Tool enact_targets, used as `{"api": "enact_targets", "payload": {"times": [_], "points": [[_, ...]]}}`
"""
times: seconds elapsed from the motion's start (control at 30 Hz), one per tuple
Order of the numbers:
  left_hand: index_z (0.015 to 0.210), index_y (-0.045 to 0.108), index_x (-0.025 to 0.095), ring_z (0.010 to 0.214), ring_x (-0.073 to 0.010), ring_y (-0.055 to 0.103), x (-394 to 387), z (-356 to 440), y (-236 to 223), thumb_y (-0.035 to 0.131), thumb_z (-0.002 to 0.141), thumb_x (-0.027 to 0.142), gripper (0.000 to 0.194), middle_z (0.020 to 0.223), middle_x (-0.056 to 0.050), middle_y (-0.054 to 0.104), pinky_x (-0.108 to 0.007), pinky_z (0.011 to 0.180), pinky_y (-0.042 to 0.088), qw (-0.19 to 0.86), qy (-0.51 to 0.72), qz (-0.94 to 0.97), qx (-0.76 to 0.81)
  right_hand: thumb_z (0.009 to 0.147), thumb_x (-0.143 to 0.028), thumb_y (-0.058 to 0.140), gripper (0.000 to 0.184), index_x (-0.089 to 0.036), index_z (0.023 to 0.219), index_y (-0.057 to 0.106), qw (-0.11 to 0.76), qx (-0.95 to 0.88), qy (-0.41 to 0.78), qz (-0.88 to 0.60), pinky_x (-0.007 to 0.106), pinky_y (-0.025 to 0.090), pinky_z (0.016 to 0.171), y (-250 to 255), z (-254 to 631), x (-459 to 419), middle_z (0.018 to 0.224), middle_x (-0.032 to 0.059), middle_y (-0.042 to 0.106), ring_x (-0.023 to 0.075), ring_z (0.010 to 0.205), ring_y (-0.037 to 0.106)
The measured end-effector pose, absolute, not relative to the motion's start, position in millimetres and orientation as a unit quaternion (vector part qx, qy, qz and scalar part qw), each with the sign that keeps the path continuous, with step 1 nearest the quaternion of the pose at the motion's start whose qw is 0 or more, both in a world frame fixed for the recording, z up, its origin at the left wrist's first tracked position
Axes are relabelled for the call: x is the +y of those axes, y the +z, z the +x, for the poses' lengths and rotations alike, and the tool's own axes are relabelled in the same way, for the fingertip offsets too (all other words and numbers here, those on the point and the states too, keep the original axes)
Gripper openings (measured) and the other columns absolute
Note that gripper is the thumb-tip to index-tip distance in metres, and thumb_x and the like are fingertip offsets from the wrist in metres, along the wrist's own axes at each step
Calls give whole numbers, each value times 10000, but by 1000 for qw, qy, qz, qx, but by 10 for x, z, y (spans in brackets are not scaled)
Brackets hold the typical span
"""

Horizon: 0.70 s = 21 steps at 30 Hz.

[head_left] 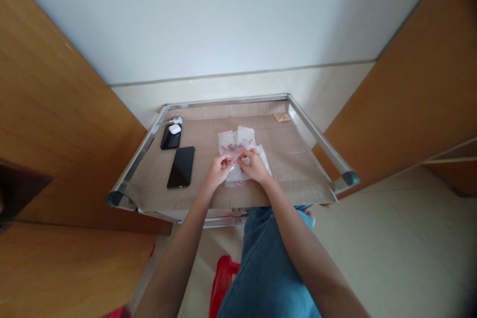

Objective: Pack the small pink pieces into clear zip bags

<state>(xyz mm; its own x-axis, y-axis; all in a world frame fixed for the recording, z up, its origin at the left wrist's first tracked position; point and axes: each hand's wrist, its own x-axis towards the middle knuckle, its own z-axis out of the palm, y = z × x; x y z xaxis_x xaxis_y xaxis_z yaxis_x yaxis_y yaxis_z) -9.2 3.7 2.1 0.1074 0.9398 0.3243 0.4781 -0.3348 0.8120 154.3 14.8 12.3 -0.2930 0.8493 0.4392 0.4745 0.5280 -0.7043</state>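
Note:
My left hand (pixel 219 169) and my right hand (pixel 255 165) meet above the middle of a cardboard sheet (pixel 294 164). Their fingertips pinch what appears to be a small clear plastic bag (pixel 235 160), partly hidden by my fingers. Several more clear bags (pixel 246 136) holding small pink pieces lie overlapping beneath and beyond my hands. To the left of my left hand lies a black smartphone (pixel 181 167). Farther back, a white earbud case (pixel 175 129) rests on a dark device (pixel 169 141).
A metal-framed tray (pixel 227 99) holds the cardboard, with a small brown card (pixel 282 117) at its back right corner. Wooden panels (pixel 63 109) stand on both sides, a wall rises behind, and my jeans (pixel 264 258) and a red object (pixel 222 283) lie below.

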Motion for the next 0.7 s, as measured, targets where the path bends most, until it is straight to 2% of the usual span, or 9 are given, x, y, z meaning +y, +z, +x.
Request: {"api": "enact_targets", "payload": {"times": [0.33,0.7], "points": [[790,653,149,622,-127,552,42,-80,7,597,747,249,122,721,-26,666,-235,604,416,259,424,697,517,749,-107,567,246,-215,957,643,415,-768,235,-427,322,407,755,152,1537,136,716,11,649,202,781,525],[788,655,160,615,-127,558,45,-93,-1,578,765,324,183,737,-28,679,-237,593,417,270,439,673,530,775,-164,561,254,-205,1015,632,411,-756,233,-454,323,403,783,139,1639,166,780,22,668,197,810,531]]}}
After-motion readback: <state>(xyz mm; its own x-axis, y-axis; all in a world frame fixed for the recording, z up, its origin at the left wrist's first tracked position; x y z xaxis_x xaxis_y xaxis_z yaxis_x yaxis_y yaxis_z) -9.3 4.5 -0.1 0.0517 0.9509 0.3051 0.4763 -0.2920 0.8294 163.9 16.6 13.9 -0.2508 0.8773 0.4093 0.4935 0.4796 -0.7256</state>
